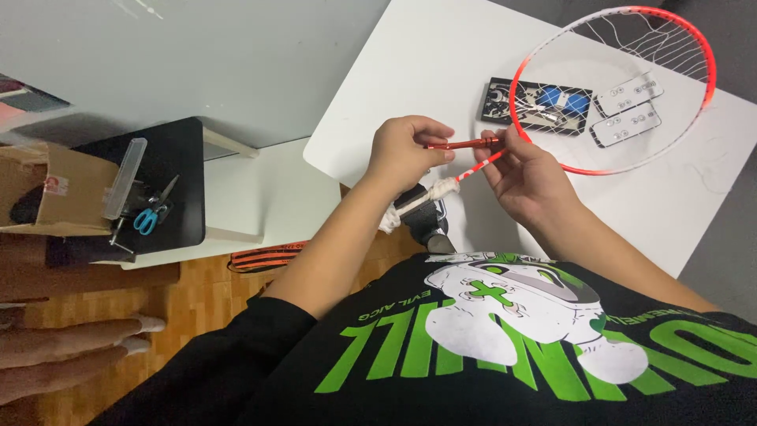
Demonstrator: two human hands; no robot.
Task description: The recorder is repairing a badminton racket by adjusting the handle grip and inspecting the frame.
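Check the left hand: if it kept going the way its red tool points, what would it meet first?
The left hand points its red tool rightward; first in line are the right hand's fingers at the racket frame, apparently already touching the tip.

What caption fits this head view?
Both hands, left hand and right hand, grip a red tool beside a badminton racket.

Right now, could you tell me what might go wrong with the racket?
1. The left hand and right hand work a red pointed tool at the racket frame; a slip could nick a string or finger.
2. The racket head lies over small parts on the white table, which might get swept aside.
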